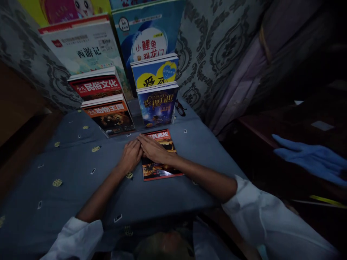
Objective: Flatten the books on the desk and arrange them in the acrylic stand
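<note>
A red and black paperback book (162, 173) lies flat on the cloth-covered table before me, its cover partly hidden by my right hand and forearm. My right hand (153, 148) reaches across the cover, fingers stretched towards the book's upper left edge and touching my left hand. Beside that edge, my left hand (131, 154) has its fingers curled against the book; their tips are hidden. Just behind stand the orange animal book (111, 117) on the left and a dark blue book (157, 106) on the right.
Upright books rise in two rows, among them a red book (97, 86), a white book (78, 50) and a blue book (151, 29). Dark-rimmed glasses (180, 108) lie behind the right row. A blue glove (311, 157) shows at far right, beyond the table edge.
</note>
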The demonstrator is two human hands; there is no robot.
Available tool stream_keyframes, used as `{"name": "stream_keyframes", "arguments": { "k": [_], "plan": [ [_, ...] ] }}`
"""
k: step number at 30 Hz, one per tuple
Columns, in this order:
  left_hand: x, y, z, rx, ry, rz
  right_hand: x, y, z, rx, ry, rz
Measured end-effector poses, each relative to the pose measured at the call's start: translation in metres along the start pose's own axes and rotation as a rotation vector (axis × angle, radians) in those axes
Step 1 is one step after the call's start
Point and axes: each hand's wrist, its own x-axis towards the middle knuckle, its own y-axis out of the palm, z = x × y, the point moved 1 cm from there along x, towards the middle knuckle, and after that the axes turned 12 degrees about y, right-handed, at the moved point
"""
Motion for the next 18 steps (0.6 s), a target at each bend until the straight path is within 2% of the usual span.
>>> {"name": "stream_keyframes", "arguments": {
  "k": [5, 9, 12, 18],
  "plan": [
    [0.0, -0.001, -0.002, -0.031, -0.018, 0.012, -0.012, -0.008, -0.029, -0.035, 0.067, -0.064],
    [-0.001, 0.001, -0.001, -0.058, -0.03, 0.0, -0.026, -0.025, -0.068, -0.073, 0.15, -0.122],
    [-0.002, 0.002, 0.0, -0.069, -0.025, -0.002, -0.035, -0.038, -0.095, -0.018, 0.15, -0.153],
    [0.001, -0.003, 0.01, -0.098, -0.003, 0.07, -0.037, -0.048, -0.118, 0.145, 0.124, -0.131]
  ]
}}
